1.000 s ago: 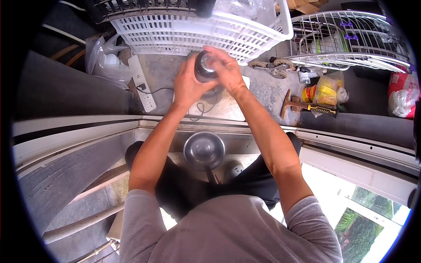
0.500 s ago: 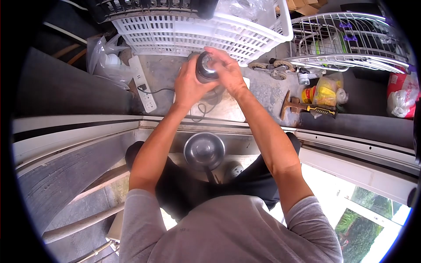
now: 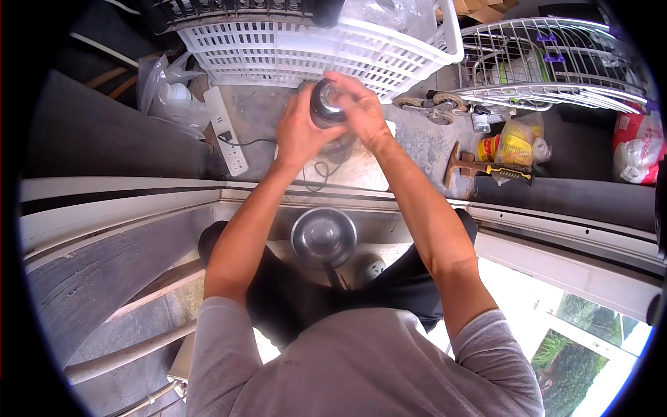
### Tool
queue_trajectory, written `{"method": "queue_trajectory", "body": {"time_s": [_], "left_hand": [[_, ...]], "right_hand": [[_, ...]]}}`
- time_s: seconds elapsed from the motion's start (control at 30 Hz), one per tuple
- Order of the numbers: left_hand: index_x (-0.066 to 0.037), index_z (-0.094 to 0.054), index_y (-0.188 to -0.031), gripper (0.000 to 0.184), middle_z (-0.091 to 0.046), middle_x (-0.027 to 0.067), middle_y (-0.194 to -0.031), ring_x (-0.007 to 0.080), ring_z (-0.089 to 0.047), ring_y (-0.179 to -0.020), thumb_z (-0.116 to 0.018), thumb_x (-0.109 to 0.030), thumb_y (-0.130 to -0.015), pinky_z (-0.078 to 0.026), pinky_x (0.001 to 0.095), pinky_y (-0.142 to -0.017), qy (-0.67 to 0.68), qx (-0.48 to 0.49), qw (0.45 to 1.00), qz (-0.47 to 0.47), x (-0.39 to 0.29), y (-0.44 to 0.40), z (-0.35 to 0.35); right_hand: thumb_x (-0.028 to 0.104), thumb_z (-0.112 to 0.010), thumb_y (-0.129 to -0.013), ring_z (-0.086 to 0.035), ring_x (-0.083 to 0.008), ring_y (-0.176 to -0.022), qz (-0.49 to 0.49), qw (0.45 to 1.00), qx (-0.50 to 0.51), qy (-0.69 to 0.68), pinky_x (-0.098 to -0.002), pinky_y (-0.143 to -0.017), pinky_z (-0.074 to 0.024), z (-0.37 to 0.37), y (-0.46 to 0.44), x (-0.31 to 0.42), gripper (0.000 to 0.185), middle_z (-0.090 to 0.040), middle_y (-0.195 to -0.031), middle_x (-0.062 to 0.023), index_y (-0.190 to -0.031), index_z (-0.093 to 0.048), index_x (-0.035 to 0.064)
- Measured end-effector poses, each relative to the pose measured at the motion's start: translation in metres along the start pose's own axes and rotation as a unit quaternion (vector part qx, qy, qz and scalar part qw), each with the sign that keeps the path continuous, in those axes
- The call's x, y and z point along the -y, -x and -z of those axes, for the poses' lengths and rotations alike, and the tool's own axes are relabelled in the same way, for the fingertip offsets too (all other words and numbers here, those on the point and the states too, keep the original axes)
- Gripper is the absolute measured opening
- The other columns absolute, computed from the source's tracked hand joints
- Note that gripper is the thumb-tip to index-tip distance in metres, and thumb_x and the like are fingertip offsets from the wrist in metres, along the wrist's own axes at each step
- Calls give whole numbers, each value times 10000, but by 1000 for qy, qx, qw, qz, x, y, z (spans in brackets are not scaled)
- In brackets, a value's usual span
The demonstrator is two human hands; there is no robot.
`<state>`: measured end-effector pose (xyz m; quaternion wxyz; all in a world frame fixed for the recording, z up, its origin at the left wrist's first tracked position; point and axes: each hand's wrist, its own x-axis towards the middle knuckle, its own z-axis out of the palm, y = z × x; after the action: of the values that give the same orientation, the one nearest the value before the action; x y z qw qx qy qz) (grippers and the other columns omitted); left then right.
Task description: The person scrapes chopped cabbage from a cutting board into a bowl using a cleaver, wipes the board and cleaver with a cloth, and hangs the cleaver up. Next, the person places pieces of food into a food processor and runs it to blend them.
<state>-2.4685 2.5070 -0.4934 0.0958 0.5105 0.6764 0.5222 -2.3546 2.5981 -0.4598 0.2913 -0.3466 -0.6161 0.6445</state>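
A dark round canister with a shiny metal rim is held up between my two hands, its round end facing me. My left hand is wrapped around its left side and lower edge. On the right side and over the round end lies my right hand, closed on it, with its fingers slightly blurred. Beneath the hands a thin dark cord loops over a pale board. Whether the cord joins the canister is hidden. A metal pan with a dark handle rests below, between my legs.
Beyond my hands stands a white plastic crate. A power strip with a plug in it lies left. At right are a hammer, yellow-wrapped goods and a wire rack. A low sill runs in front of me.
My right hand's fingers have shifted slightly over the canister's round end. Both hands stay in nearly the same place, and the surroundings look the same.
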Motion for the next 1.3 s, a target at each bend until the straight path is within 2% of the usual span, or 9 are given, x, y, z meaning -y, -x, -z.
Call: {"method": "queue_trajectory", "body": {"time_s": [0.67, 0.77, 0.87, 1.17, 1.3], "left_hand": [[-118, -503, -1289, 863, -620, 142, -1112, 368, -623, -1038, -911, -385, -576, -527, 463, -832, -7, 4, 1000, 8, 4, 1, -2], [-59, -496, -1341, 908, -613, 154, -1209, 335, -631, -1097, -925, -360, -599, -536, 425, -887, -25, 32, 999, 21, 1, 0, 1], [-117, -510, -1281, 853, -620, 140, -1115, 363, -628, -1037, -905, -405, -582, -529, 459, -833, -6, 2, 1000, 10, 5, 1, -2], [-111, -515, -1273, 843, -619, 137, -1124, 356, -637, -1026, -903, -418, -590, -538, 456, -820, -13, -3, 1000, 2, 4, 1, -2], [-59, -488, -1348, 912, -604, 157, -1230, 337, -623, -1115, -921, -347, -598, -531, 433, -899, -26, 35, 999, 32, -2, 0, 3]], "right_hand": [[27, -615, -849, -553, -154, -1173, 18, 1000, -3, 8, -288, -1041, -421, 0, -2, -4, 438, -619, -1246, -44, -1278, -666, 97], [22, -613, -847, -551, -159, -1183, 13, 1000, -3, 4, -291, -1046, -419, 0, -2, -4, 442, -621, -1248, -48, -1279, -666, 96], [17, -612, -847, -547, -162, -1193, 6, 1000, -2, -1, -293, -1050, -417, 0, -2, -4, 446, -623, -1249, -50, -1283, -664, 96], [19, -613, -853, -538, -156, -1213, 13, 1000, -1, -5, -294, -1059, -410, 1, -2, -6, 442, -623, -1255, -50, -1285, -665, 99], [18, -611, -849, -542, -160, -1209, 17, 1000, -4, 7, -296, -1060, -411, 1, -3, -6, 446, -622, -1254, -52, -1284, -666, 100]]}}
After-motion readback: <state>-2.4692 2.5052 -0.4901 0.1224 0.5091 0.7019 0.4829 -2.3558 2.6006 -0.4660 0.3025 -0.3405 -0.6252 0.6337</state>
